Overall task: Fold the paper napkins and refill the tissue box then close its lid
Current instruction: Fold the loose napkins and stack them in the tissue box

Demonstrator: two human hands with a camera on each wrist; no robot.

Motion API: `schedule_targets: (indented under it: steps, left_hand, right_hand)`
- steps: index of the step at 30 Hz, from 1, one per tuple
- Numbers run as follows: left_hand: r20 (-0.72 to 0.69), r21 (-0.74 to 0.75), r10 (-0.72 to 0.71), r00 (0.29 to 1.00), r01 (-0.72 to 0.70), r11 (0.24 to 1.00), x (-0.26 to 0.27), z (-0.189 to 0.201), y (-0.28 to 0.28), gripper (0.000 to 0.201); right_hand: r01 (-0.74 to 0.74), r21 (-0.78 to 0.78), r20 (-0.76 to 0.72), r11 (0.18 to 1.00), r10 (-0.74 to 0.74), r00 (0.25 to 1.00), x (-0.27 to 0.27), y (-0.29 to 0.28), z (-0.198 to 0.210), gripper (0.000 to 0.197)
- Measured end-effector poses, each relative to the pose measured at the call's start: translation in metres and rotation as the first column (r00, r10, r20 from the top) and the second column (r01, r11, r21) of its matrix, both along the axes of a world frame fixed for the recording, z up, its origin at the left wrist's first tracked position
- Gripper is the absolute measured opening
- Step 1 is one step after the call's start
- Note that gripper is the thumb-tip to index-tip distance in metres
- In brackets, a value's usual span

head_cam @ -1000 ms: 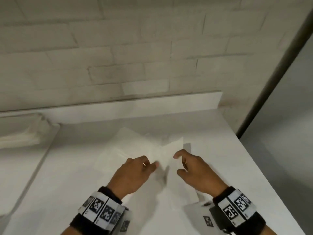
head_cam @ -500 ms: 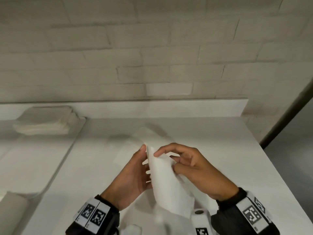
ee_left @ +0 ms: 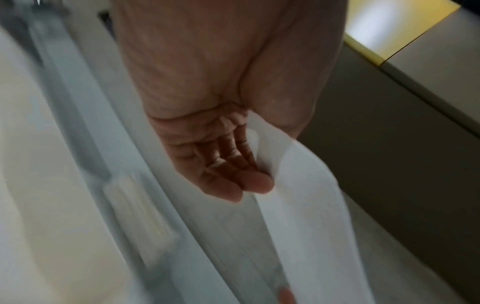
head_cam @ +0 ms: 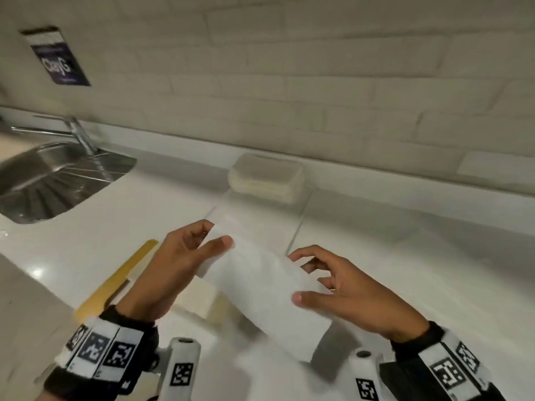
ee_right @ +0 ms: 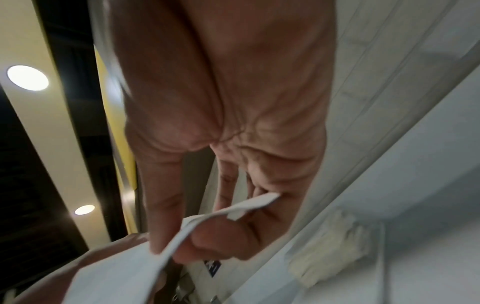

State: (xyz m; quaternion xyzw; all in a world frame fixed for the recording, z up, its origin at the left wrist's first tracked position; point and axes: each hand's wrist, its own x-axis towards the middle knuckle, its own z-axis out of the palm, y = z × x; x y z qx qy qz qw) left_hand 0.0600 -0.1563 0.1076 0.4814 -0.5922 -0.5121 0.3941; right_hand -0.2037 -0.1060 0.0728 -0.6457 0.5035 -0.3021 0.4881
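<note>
A folded white napkin (head_cam: 260, 285) hangs in the air between my two hands. My left hand (head_cam: 215, 234) pinches its far left end between thumb and fingers. My right hand (head_cam: 298, 277) pinches the right edge, as the right wrist view shows on the napkin (ee_right: 124, 273) with thumb and forefinger closed on it. Below my left hand stands the cream tissue box (head_cam: 199, 299), its yellow lid (head_cam: 115, 280) swung open to the left. The box's inside is hidden by hand and napkin. In the left wrist view the napkin (ee_left: 311, 195) runs past my fingers (ee_left: 246, 181).
A stack of napkins (head_cam: 266, 178) lies by the tiled wall at the back of the white counter (head_cam: 376, 221). A steel sink (head_cam: 58, 180) with a tap (head_cam: 81, 134) is at the left. A dark poster (head_cam: 58, 59) hangs on the wall.
Both hands lifted the folded napkin off the loose sheets and carried it left. The view swung left, so sink, napkin stack and tissue box came into sight.
</note>
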Motion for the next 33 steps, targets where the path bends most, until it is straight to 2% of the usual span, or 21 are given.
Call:
schedule_targets:
  steps: [3,5,7,10,12,13,15,16,18,20,23,25,26,28,30,32,33]
  left_hand:
    - [0.212,-0.122,0.137,0.968,-0.113,0.986,0.076,-0.002,-0.022,0.009]
    - [0.362,-0.204,0.232,0.903,-0.166,0.965,0.11,-0.011,-0.037,0.006]
    - [0.56,-0.272,0.276,0.781,-0.141,0.952,0.128,-0.026,-0.052,0.011]
    - [0.785,-0.311,0.274,0.556,-0.028,0.95,0.137,-0.05,-0.066,0.038]
    - [0.864,-0.38,0.31,0.397,0.109,0.919,0.142,-0.059,-0.065,0.052]
    - [0.87,-0.413,0.327,0.368,0.182,0.892,0.142,-0.062,-0.064,0.054]
    - [0.869,-0.417,0.278,0.41,0.302,0.857,0.134,-0.059,-0.058,0.046]
    - [0.89,-0.359,0.203,0.407,0.355,0.863,0.128,-0.058,-0.056,0.042]
    - [0.934,-0.177,0.014,0.357,0.43,0.885,0.117,-0.065,-0.057,0.05]
    - [0.946,-0.036,-0.12,0.301,0.464,0.885,0.107,-0.073,-0.06,0.069]
    - [0.93,0.053,-0.212,0.301,0.462,0.886,0.103,-0.08,-0.062,0.087]
    - [0.914,0.091,-0.255,0.317,0.451,0.888,0.108,-0.083,-0.061,0.086]
    - [0.904,0.105,-0.273,0.328,0.45,0.887,0.11,-0.08,-0.063,0.079]
    - [0.871,0.091,-0.284,0.401,0.436,0.895,0.113,-0.07,-0.066,0.056]
    - [0.823,0.014,-0.215,0.525,0.361,0.932,0.113,-0.054,-0.069,0.037]
    - [0.765,-0.086,-0.119,0.633,0.283,0.955,0.112,-0.041,-0.069,0.038]
    - [0.74,-0.123,-0.087,0.667,0.261,0.957,0.109,-0.036,-0.067,0.048]
  right_hand:
    - [-0.015,-0.03,-0.05,0.999,0.013,0.999,0.062,-0.034,-0.01,0.043]
    - [0.004,-0.092,-0.15,0.996,-0.018,0.989,0.097,-0.051,-0.019,0.043]
    - [0.004,-0.173,-0.253,0.985,-0.049,0.966,0.127,-0.06,-0.027,0.044]
    - [-0.062,-0.278,-0.396,0.959,-0.055,0.916,0.152,-0.064,-0.042,0.047]
    - [-0.143,-0.3,-0.543,0.943,-0.046,0.838,0.16,-0.066,-0.05,0.048]
    - [-0.176,-0.291,-0.621,0.94,-0.046,0.782,0.163,-0.067,-0.052,0.046]
    - [-0.19,-0.282,-0.705,0.94,-0.068,0.706,0.168,-0.068,-0.053,0.037]
    - [-0.198,-0.283,-0.733,0.939,-0.078,0.676,0.171,-0.068,-0.054,0.032]
    - [-0.201,-0.315,-0.771,0.927,-0.127,0.624,0.172,-0.07,-0.056,0.034]
    - [-0.189,-0.357,-0.754,0.915,-0.163,0.637,0.166,-0.069,-0.049,0.047]
    - [-0.1,-0.346,-0.667,0.933,-0.169,0.726,0.136,-0.066,-0.033,0.049]
    - [0.013,-0.321,-0.604,0.947,-0.216,0.767,0.096,-0.058,-0.028,0.043]
    - [0.074,-0.288,-0.584,0.955,-0.236,0.777,0.068,-0.053,-0.028,0.039]
    - [0.202,-0.205,-0.601,0.958,-0.286,0.746,0.0,-0.041,-0.035,0.033]
    - [0.375,-0.163,-0.67,0.913,-0.381,0.638,-0.079,-0.029,-0.048,0.033]
    - [0.527,-0.119,-0.76,0.841,-0.418,0.497,-0.15,-0.016,-0.064,0.042]
    - [0.568,-0.077,-0.816,0.82,-0.379,0.437,-0.179,-0.008,-0.074,0.049]
